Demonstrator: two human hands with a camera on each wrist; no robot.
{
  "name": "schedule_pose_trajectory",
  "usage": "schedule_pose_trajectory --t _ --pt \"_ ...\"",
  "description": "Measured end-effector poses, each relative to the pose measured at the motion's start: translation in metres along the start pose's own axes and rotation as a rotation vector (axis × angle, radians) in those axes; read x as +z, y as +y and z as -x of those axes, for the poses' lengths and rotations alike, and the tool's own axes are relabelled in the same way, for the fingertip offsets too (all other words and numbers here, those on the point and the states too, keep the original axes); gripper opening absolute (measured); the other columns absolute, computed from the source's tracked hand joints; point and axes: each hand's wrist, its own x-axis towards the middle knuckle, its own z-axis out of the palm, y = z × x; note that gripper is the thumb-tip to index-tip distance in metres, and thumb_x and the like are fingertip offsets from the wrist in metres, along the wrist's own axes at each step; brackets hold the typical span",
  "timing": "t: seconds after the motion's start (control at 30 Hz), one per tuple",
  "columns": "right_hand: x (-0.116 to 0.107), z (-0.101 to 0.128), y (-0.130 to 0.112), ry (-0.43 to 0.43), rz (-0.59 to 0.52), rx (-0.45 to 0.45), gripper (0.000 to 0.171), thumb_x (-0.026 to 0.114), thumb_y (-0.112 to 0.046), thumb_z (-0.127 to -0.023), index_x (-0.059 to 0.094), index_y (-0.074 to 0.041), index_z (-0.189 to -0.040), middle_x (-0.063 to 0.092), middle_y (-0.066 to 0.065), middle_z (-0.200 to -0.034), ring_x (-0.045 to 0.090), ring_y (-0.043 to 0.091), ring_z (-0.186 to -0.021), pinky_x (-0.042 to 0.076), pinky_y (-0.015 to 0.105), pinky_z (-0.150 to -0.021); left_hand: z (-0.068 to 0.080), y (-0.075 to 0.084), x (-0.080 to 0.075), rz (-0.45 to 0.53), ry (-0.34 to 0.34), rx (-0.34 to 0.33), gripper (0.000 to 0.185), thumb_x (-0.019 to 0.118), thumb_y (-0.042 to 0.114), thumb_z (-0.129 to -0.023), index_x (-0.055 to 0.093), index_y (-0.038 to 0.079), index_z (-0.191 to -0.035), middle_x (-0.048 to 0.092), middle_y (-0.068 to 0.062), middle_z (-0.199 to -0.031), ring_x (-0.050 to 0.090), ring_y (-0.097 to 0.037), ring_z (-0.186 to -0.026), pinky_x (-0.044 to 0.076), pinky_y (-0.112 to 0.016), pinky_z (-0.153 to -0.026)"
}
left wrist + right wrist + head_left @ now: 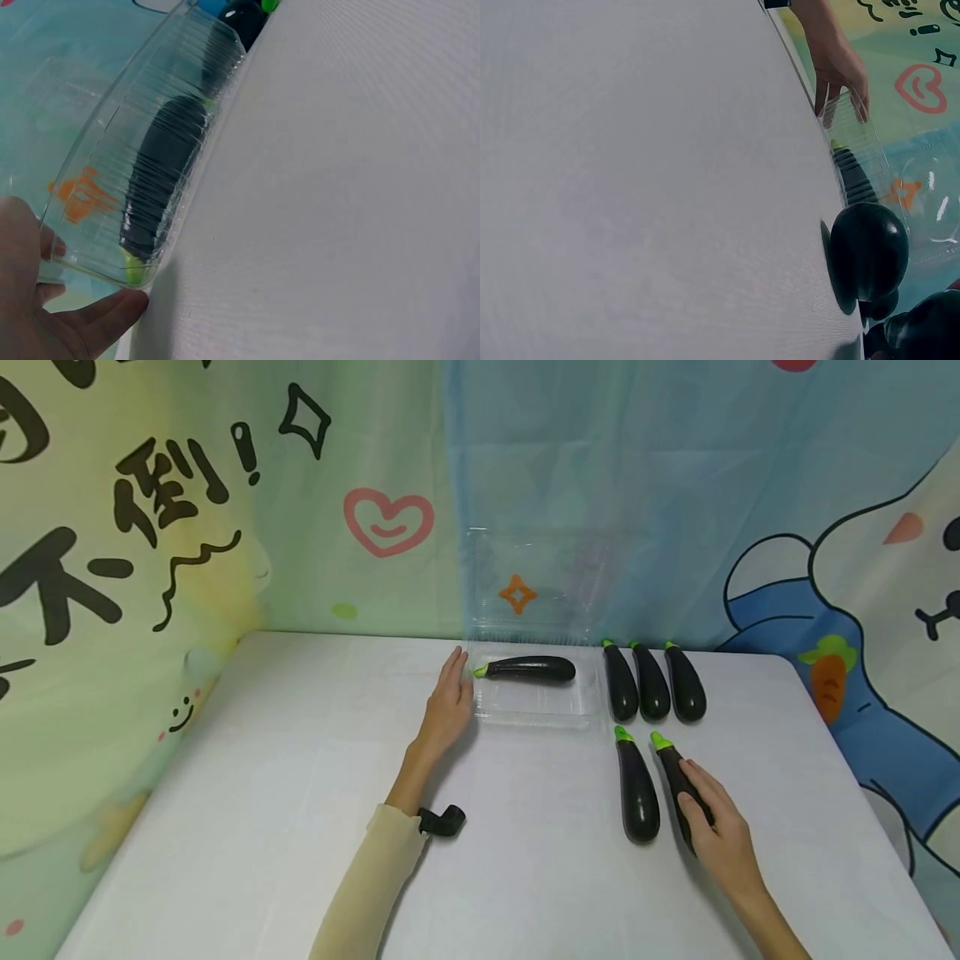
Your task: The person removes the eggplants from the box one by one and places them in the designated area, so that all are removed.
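The right hand (722,833) lies nearest, its fingers (693,781) curled over an eggplant (673,770) on the white surface (262,793). Farther, the left hand (447,702) presses straight fingers (454,664) against the clear plastic container (536,706), which holds another eggplant (531,668).

You see glossy, smooth eggplants (637,789) and a clear ribbed plastic box (536,693). The table (262,793) looks matt; the backdrop (225,502) is printed cloth.

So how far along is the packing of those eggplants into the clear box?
One dark purple eggplant already lies in the clear plastic clamshell box, which the left hand steadies at its left edge. The right hand rests on another eggplant, apparently next. Four more remain on the white table: one beside it and three in a row.
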Motion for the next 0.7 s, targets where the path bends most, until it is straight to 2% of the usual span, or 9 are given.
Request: schedule_pose_trajectory --t 0.03,0.13,0.17,0.2,0.27,0.4,0.43,0.7 --pt "0.001 0.000 0.000 0.003 0.000 0.004 0.048 0.044 -0.023 -0.103 0.039 -0.013 -0.149 0.038 0.018 -0.153 0.028 0.029 -0.146 0.016 0.005 -0.109 0.000 0.000 0.000 0.000 -0.002 -0.002 0.052 0.032 0.020 -0.103 0.029 0.005 -0.152 0.023 -0.002 -0.162 0.026 -0.021 -0.148 0.029 -0.044 -0.118" --pt "0.002 -0.004 -0.001 0.004 -0.011 0.049 0.049 0.046 -0.023 -0.102 0.039 -0.012 -0.149 0.036 0.018 -0.154 0.029 0.036 -0.145 0.022 0.026 -0.118 0.001 0.001 -0.001 0.007 -0.007 -0.004 0.052 0.032 0.020 -0.103 0.028 0.006 -0.152 0.022 -0.003 -0.162 0.025 -0.022 -0.149 0.029 -0.044 -0.119" --pt "0.002 -0.006 -0.002 0.002 -0.016 0.071 0.050 0.047 -0.023 -0.102 0.039 -0.012 -0.150 0.036 0.017 -0.154 0.029 0.038 -0.144 0.023 0.034 -0.118 0.001 0.002 -0.001 0.010 -0.005 -0.003 0.052 0.032 0.019 -0.103 0.028 0.006 -0.152 0.022 -0.003 -0.162 0.025 -0.022 -0.149 0.029 -0.044 -0.119" --pt "0.003 -0.007 -0.002 0.003 -0.016 0.091 0.051 0.049 -0.023 -0.101 0.038 -0.013 -0.150 0.035 0.016 -0.155 0.030 0.039 -0.143 0.025 0.037 -0.117 0.001 0.002 -0.001 0.013 -0.003 -0.001 0.052 0.032 0.019 -0.103 0.029 0.005 -0.152 0.022 -0.004 -0.162 0.025 -0.022 -0.149 0.029 -0.044 -0.118" --pt "0.004 -0.011 -0.003 0.005 -0.027 0.107 0.054 0.052 -0.020 -0.098 0.037 -0.012 -0.150 0.033 0.017 -0.155 0.031 0.042 -0.142 0.028 0.050 -0.113 0.000 0.002 -0.001 0.017 0.001 0.006 0.052 0.033 0.018 -0.102 0.029 0.004 -0.152 0.023 -0.005 -0.162 0.026 -0.023 -0.148 0.029 -0.045 -0.118" --pt "0.006 -0.014 0.001 -0.008 -0.040 0.096 0.060 0.056 -0.013 -0.095 0.035 -0.010 -0.151 0.031 0.020 -0.155 0.030 0.046 -0.140 0.031 0.058 -0.108 0.000 0.002 -0.001 0.011 0.005 0.008 0.052 0.033 0.018 -0.102 0.030 0.005 -0.152 0.024 -0.006 -0.162 0.027 -0.024 -0.148 0.029 -0.045 -0.118" --pt "0.006 -0.015 0.003 -0.015 -0.048 0.084 0.061 0.055 -0.012 -0.095 0.034 -0.008 -0.151 0.030 0.022 -0.155 0.029 0.048 -0.140 0.029 0.063 -0.106 -0.001 0.002 -0.001 0.010 0.004 0.008 0.052 0.033 0.018 -0.102 0.030 0.005 -0.152 0.024 -0.006 -0.162 0.027 -0.024 -0.148 0.030 -0.045 -0.118" --pt "0.010 -0.017 0.008 -0.101 -0.065 0.043 0.060 0.047 -0.020 -0.101 0.024 -0.004 -0.154 0.019 0.028 -0.158 0.016 0.053 -0.144 0.016 0.070 -0.111 -0.001 0.000 0.000 0.005 -0.007 -0.002 0.053 0.031 0.021 -0.102 0.028 0.007 -0.153 0.022 -0.002 -0.162 0.027 -0.023 -0.148 0.030 -0.044 -0.118"
